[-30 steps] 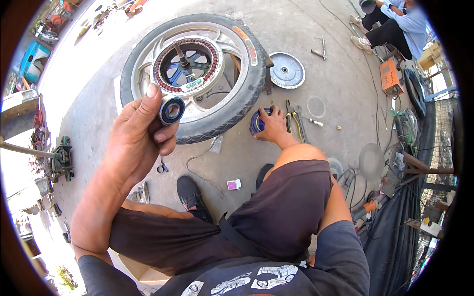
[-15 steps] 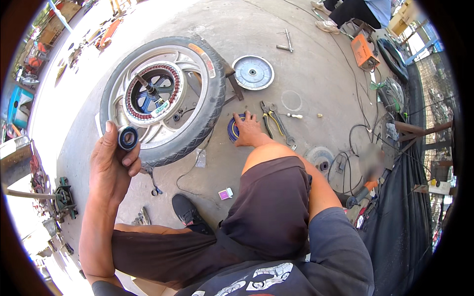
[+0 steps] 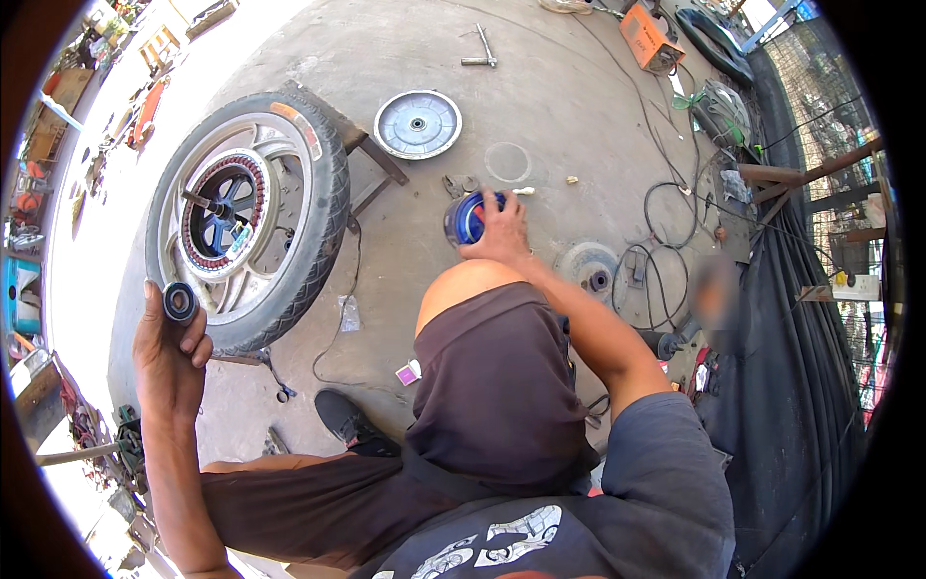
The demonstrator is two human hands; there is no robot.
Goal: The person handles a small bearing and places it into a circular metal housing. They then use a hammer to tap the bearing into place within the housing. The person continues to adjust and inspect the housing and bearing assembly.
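Note:
My left hand [image 3: 172,362] is raised beside the wheel's lower left, its fingers closed round a ball bearing [image 3: 180,303] with the ring facing up. My right hand [image 3: 502,234] grips a round blue tub [image 3: 466,222] from its right side, beyond my knee. The tub looks tilted, and its side wall shows; its contents cannot be made out. The motor wheel [image 3: 333,207], with a grey tyre, spoked rim and ring of copper windings round an upright axle, rests on a low stand at the left. Pliers [image 3: 461,183] are mostly hidden behind the tub.
A round metal hub cover [image 3: 418,125] lies beyond the stand leg [image 3: 384,162]. Farther off are a T-shaped wrench [image 3: 480,48] and an orange machine [image 3: 651,39]. Black cables [image 3: 666,232] coil at the right near a grey disc [image 3: 588,265]. A small pink box [image 3: 408,372] sits by my shoe [image 3: 352,420].
My right hand has closed round the blue tub and tipped it up, moving it over the pliers. The left hand still holds the bearing. The whole view has shifted, moving the wheel leftward.

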